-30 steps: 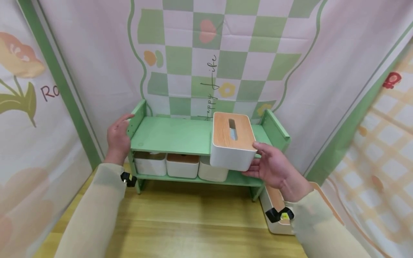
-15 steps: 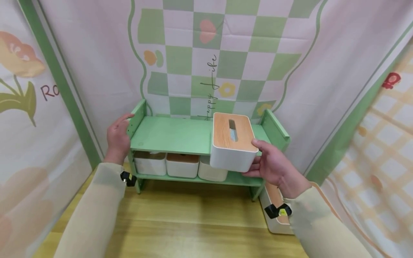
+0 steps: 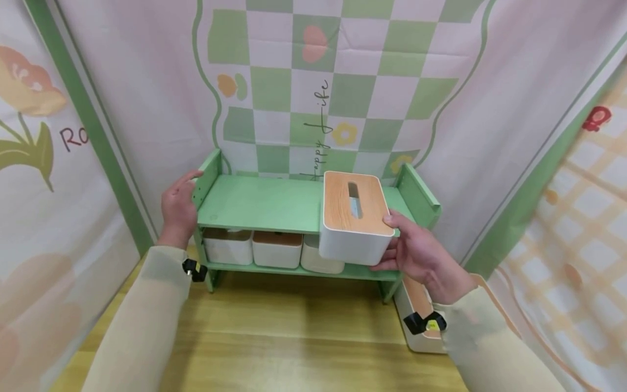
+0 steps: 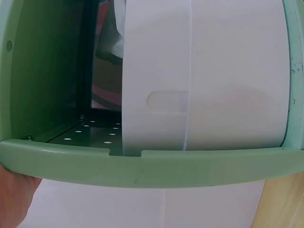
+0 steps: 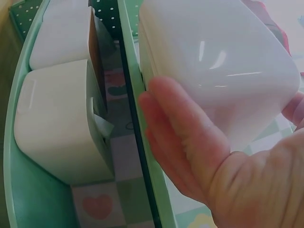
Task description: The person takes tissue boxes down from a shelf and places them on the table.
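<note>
In the head view, my right hand (image 3: 423, 258) grips a white tissue box (image 3: 355, 245) with a wood-grain lid, thumb at the lid's right edge and fingers under the bottom corner. The box is tilted towards me at the front right of the green shelf's top board (image 3: 259, 204), overlapping its edge. Up close in the right wrist view, the fingers press the box's glossy white underside (image 5: 223, 52). At the far left, my left hand (image 3: 179, 212) holds the shelf's left side panel (image 3: 209, 177), its thumb hidden.
On the lower tier stand a white box (image 3: 228, 252), a wood-lidded box (image 3: 277, 253) and a cream box (image 3: 320, 261) with tissue poking out. Another wood-lidded box (image 3: 416, 345) sits on the wooden floor (image 3: 294, 337) at the right. Printed cloth (image 3: 161, 109) hangs around the shelf.
The held tissue box has shifted slightly right and towards me, its lid tipping a little. The right hand moves with it; the left hand stays on the side panel.
</note>
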Available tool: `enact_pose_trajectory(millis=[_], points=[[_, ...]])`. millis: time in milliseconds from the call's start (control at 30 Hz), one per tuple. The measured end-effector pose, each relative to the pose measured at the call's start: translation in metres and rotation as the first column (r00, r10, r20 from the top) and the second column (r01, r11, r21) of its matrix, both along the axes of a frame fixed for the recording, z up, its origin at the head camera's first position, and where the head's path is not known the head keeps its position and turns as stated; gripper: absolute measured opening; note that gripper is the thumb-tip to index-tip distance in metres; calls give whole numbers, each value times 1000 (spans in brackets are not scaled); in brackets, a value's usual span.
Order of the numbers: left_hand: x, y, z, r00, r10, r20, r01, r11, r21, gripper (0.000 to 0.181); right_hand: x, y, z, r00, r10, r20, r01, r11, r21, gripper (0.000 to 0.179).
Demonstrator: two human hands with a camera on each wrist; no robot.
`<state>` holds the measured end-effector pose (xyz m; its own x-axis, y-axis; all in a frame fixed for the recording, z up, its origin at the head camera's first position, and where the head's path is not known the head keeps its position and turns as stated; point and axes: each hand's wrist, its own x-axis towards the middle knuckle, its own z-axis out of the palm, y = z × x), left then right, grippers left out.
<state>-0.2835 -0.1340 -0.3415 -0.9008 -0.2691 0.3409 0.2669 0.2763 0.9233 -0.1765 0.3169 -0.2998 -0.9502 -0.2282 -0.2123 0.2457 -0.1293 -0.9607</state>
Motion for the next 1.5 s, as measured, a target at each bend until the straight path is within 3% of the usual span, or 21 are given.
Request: enact_pose_trajectory(millis=[567, 767, 1000, 1233, 1500], points=[[-1, -1, -3, 999, -22, -29, 22, 1000, -10, 47, 22, 6, -7, 989, 88, -121, -94, 995, -39, 65], [-2, -1, -3, 999, -26, -32, 26, 1000, -11, 47, 35, 8, -9, 968, 163, -192, -178, 982, -65, 63], [-1, -1, -3, 999, -23, -27, 22, 1000, -8, 47, 47, 10, -12, 927, 260, -271, -302, 945, -126, 60], [-1, -2, -3, 999, -28, -21, 28, 1000, -1, 46, 57, 10, -16, 930, 263, -258, -303, 944, -130, 59], [-1, -1, -2, 999, -24, -25, 24, 1000, -3, 47, 74, 19, -32, 934, 240, -265, -286, 946, -154, 57]])
